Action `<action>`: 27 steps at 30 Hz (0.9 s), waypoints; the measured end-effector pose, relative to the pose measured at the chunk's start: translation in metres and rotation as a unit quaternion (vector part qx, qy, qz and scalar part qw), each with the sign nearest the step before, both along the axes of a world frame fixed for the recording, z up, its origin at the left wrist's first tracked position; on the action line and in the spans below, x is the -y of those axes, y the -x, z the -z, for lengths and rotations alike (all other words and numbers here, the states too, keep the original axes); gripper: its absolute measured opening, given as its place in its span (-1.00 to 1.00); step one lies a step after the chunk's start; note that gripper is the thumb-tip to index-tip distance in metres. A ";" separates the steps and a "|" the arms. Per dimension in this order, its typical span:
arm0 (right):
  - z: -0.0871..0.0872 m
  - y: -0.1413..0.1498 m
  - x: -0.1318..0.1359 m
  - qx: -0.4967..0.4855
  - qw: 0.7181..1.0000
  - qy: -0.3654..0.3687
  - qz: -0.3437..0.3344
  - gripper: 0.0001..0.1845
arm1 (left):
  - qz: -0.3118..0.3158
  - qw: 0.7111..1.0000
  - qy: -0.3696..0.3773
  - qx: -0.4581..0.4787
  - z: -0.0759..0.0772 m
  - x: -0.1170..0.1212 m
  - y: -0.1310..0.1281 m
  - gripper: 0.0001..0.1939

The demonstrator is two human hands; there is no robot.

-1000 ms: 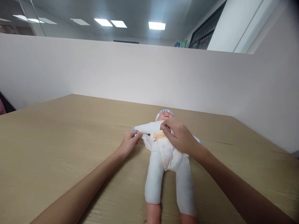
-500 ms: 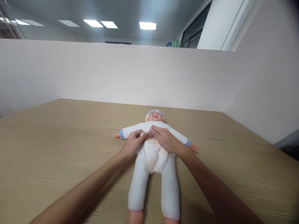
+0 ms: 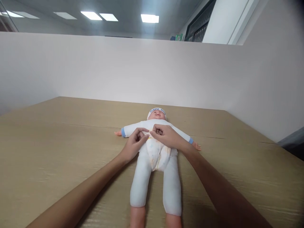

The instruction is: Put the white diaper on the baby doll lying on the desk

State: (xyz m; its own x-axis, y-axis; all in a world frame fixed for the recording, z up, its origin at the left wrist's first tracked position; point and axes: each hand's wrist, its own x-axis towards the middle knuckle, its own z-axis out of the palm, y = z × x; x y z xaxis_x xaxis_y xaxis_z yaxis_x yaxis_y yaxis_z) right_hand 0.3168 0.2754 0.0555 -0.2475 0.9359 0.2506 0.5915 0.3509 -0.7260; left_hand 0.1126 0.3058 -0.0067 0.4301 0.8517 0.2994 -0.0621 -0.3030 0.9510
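Tan desk [image 3: 59,152]: centrally, a doll [image 3: 156,121] wears the diaper [image 3: 158,155], probably light and soft; pinch its far edge, where my left grip [image 3: 133,144] and right grip [image 3: 169,136] sit narrow, any hold unclear.

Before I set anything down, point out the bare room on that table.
Bare tabletop spreads outside the left forearm and outside the right forearm, toward the white wall. Crowded: the diaper on the doll, under the left hand and right hand.

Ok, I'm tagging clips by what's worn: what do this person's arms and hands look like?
Both forearms are bare, with no sleeves in view. The left hand and right hand wear no gloves, and no watch, bracelet or ring shows.
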 end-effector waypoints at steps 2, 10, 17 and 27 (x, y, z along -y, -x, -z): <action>0.001 -0.001 -0.001 0.006 1.000 -0.006 0.001 -0.68 | 0.000 1.000 0.004 0.001 0.002 0.000 0.001 -0.56; 0.012 0.002 0.004 0.012 0.990 -0.132 0.044 -0.83 | -0.026 0.997 -0.026 -0.060 -0.010 0.007 0.005 -0.58; 0.012 0.012 0.103 0.017 0.988 -0.150 0.045 -0.82 | -0.031 0.976 -0.166 -0.139 -0.045 0.081 0.033 -0.78; 0.054 -0.017 0.159 0.153 0.983 -0.094 0.030 -0.86 | 0.037 0.917 -0.173 -0.357 -0.027 0.094 0.046 -0.71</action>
State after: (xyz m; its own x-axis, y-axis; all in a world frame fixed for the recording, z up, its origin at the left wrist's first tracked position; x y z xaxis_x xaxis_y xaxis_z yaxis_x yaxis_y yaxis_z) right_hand 0.3340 0.1161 0.0020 -0.2839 0.8954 0.3431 0.7955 0.4197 -0.4371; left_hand 0.0669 0.2115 0.0201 0.6753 0.7188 0.1652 0.5066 -0.6149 0.6044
